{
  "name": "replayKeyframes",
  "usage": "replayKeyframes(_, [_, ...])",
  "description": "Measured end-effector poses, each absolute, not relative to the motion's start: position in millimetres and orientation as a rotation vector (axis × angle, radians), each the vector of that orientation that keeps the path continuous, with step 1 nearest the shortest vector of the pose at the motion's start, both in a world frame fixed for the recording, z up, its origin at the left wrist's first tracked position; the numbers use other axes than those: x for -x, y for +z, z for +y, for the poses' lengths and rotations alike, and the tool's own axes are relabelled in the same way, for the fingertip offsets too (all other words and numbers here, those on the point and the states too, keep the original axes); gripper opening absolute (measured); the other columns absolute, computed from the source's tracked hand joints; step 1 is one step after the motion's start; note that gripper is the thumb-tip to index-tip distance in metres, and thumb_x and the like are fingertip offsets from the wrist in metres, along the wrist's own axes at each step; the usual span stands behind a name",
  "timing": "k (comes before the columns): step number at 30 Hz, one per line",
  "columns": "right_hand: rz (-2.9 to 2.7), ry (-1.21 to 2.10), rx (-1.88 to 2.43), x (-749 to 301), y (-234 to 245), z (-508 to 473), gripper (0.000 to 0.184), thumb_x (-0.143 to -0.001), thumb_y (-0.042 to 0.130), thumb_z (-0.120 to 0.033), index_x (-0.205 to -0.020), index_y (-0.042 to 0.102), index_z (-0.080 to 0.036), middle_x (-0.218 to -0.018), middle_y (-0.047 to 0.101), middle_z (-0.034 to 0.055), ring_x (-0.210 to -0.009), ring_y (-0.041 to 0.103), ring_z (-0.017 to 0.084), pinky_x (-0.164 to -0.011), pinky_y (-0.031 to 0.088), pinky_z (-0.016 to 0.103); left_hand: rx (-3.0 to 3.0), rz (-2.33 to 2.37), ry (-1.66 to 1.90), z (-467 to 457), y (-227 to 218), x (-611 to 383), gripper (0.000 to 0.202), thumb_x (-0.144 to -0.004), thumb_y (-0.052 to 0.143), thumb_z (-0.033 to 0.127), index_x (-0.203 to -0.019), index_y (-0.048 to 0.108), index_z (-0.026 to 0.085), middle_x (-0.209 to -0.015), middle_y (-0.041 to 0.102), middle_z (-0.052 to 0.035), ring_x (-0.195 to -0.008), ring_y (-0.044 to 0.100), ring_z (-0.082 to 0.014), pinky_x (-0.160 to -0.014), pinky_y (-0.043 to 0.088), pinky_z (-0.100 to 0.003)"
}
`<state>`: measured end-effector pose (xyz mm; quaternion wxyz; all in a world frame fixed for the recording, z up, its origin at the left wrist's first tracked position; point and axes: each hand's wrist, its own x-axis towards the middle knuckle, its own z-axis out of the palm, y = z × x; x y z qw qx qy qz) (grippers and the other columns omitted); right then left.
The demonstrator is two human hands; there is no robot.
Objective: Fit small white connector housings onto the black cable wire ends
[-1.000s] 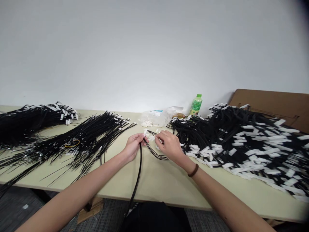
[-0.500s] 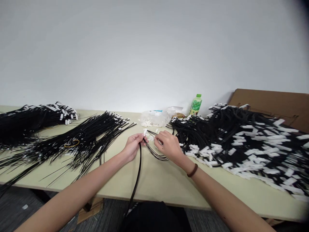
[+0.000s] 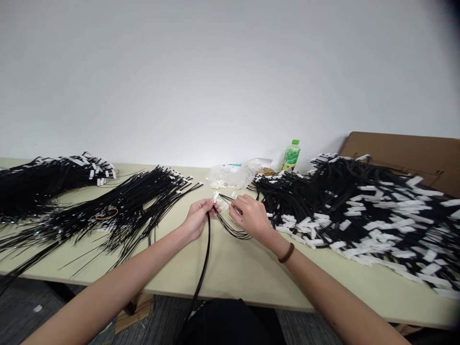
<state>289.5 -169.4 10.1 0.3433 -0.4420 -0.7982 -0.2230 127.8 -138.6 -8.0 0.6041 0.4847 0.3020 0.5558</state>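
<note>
1. The plain pale wall [image 3: 230, 81] rises behind everything, beyond both hands.
2. The pale yellow-green desk [image 3: 258, 278] runs beneath the hands and out to either side.
3. To the right of the right hand spreads a large heap of black cables [image 3: 334, 191], thick with white tabs or connectors.
4. Left of the left hand lies a loose bundle of black wires [image 3: 132, 201], white tips at its far end; further left is another black bundle [image 3: 43, 187] with white ends.
5. A brown cardboard piece [image 3: 395, 148] leans at the wall, far to the right of the hands and behind the heap.
6. The left hand [image 3: 199, 216] pinches a black cable [image 3: 207, 258] between thumb and fingers; its tail hangs toward the person, over the desk's near edge.
7. The right hand [image 3: 250, 214], just beside it, has its fingers curled together at thin black wires [image 3: 230, 230] looping between the hands; whether it grips one cannot be told.
8. Beyond the hands sit a clear plastic bag [image 3: 226, 176] of small white pieces and, farther right, a green-capped bottle [image 3: 291, 157].
9. A brown band [image 3: 286, 253] circles the right wrist.
10. A small white connector [image 3: 216, 196] sits at the left fingertips.
</note>
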Motion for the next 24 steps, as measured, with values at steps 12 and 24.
replayKeyframes(12, [-2.036,-0.558,1.075,-290.0,7.6,-169.5,0.020,-0.083,0.046,-0.017,-0.065,0.054,-0.016,-0.064,0.051,0.0018,-0.066,0.047,0.015,-0.059,0.030,0.025,-1.159,0.731,1.279,-139.5,-8.1,-127.2,0.025,-0.063,0.068,0.034,-0.068,0.061,0.010,-0.063,0.059,-0.0027,-0.060,0.052,-0.0109,-0.054,0.037,-0.022])
replayKeyframes(24, [-2.026,-0.344,0.921,-291.7,11.1,-168.3,0.014,-0.085,0.044,-0.017,-0.072,0.051,-0.016,-0.092,0.054,0.0075,-0.087,0.048,0.019,-0.074,0.039,0.030,-1.329,0.720,1.183,-140.8,-8.4,-127.0,0.025,-0.068,0.064,0.035,-0.069,0.059,0.011,-0.063,0.057,-0.0018,-0.058,0.052,-0.0112,-0.052,0.037,-0.022])
